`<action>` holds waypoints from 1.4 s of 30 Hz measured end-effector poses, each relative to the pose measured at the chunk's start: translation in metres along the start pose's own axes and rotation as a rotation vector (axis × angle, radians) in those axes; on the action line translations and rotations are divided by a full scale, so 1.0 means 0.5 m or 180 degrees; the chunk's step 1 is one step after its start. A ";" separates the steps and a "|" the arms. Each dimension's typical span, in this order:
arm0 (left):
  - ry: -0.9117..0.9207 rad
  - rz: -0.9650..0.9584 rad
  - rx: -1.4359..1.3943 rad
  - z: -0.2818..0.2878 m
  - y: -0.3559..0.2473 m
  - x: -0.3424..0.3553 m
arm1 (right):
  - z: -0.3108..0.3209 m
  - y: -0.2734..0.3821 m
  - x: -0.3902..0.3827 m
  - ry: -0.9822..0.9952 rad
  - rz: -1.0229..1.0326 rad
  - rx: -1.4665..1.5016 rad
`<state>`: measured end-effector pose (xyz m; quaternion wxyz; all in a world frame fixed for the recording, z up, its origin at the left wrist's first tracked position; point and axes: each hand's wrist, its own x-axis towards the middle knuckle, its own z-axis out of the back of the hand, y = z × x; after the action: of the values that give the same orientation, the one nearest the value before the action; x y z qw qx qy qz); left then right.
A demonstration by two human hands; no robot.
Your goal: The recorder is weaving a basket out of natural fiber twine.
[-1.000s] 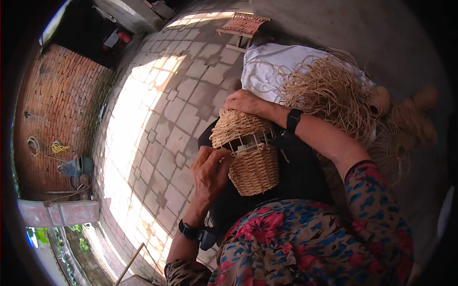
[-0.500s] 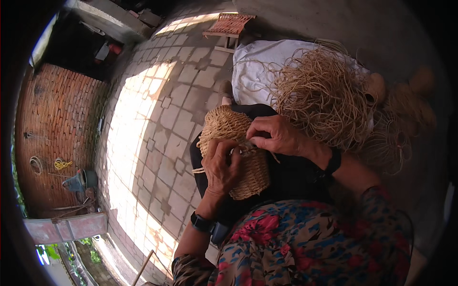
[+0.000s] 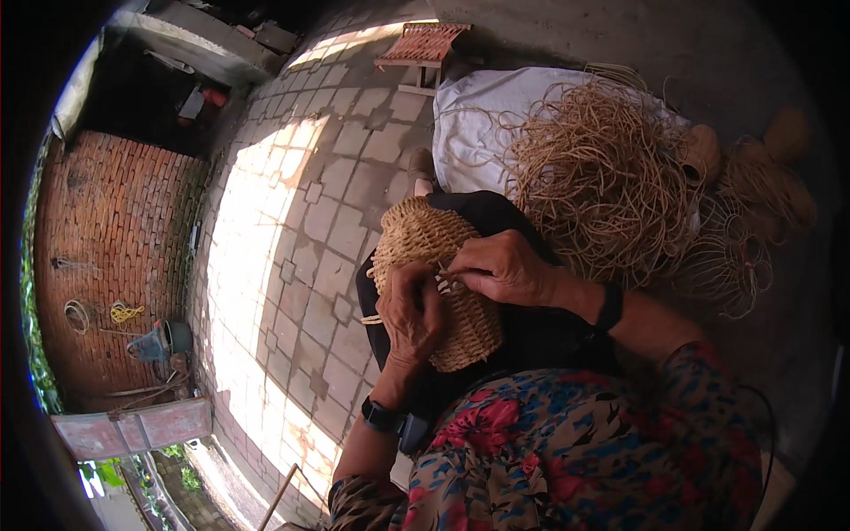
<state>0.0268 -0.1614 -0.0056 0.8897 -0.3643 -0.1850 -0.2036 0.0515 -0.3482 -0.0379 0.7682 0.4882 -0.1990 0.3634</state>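
A woven straw basket [image 3: 469,327] lies across my dark-trousered lap, its coarse braided weave facing up. My left hand [image 3: 412,310] is closed over the basket's left side, thumb and fingers at the middle of the weave. From the right, my right hand [image 3: 503,270] pinches a thin straw strand at the same spot, its fingertips almost meeting the left hand's. Small pale bits show between the two hands. The fingers hide most of the strand. A loose straw end [image 3: 371,319] sticks out at the left, beside the left hand.
A big tangled heap of straw cord [image 3: 602,177] rests on a white cloth [image 3: 469,133] to the right. Beyond it are coiled bundles [image 3: 761,190]. A low stool with a woven seat [image 3: 425,44] stands ahead. A brick wall [image 3: 124,239] rises at the left, past the paved floor [image 3: 328,212].
My right hand has moved slightly left and down, closer to my left hand, with its fingers pinched tighter together. The left hand keeps its place on the basket. The view has shifted slightly.
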 end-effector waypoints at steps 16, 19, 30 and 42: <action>-0.0189 0.0240 0.0003 0.007 0.020 -0.001 | 0.067 0.003 0.038 0.0112 -0.1924 0.0926; -0.0041 0.0181 -0.0053 0.002 0.028 -0.001 | 0.029 0.009 0.004 0.0330 -0.1866 0.0963; 0.0075 0.0050 0.0140 0.003 0.029 0.002 | 0.002 -0.013 0.025 -0.0496 -0.0843 -0.0689; -0.0051 0.0448 -0.0220 -0.004 0.034 -0.010 | -0.014 -0.010 0.039 0.0394 0.0556 -0.0823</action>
<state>0.0316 -0.1505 -0.0191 0.8872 -0.4085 -0.1589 -0.1438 0.0675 -0.3364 -0.0311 0.8008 0.3429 -0.2381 0.4295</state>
